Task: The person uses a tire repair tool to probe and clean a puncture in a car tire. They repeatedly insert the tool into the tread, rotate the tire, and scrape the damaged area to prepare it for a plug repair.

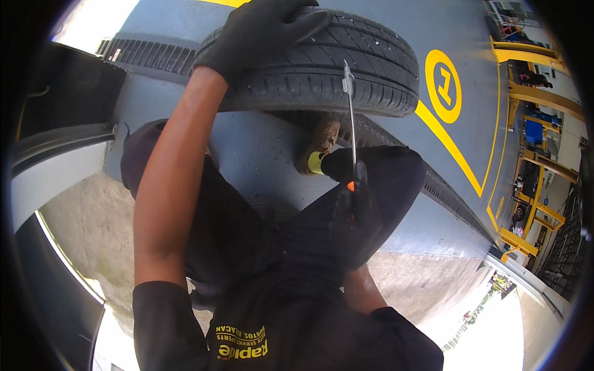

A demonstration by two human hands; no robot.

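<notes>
1. At the left we see a floor grate [151,55], partly hidden behind the tyre [377,59].
2. Next comes our left hand [263,37], in a dark glove, laid over the tyre's left part. Its fingers are spread and the thumb stands apart, pressing on the tread rather than wrapping round anything; the fingertips run out at the upper edge. The steadying, we judge, is in place.
3. The tyre is ahead of our knees, with its grooved tread facing us. Pale specks show on the tread, so we judge that there is work left on it; no part of it looks plainly finished, and how much has been done we cannot tell. It lies under the left hand and beyond the right.
4. Right of the left hand, a slim metal tool [353,130] points away from us, with its tip across the tread in our view. Whether the tip touches the rubber or hovers short of it, we cannot tell.
5. Our right hand [357,216], also gloved, is closed round the tool's orange handle near our right thigh. It is nearer to us than the tyre and apart from it; only the tool spans the space between.
6. Farther right, a yellow circle [429,86] is painted on the grey floor, well clear of both hands.
</notes>
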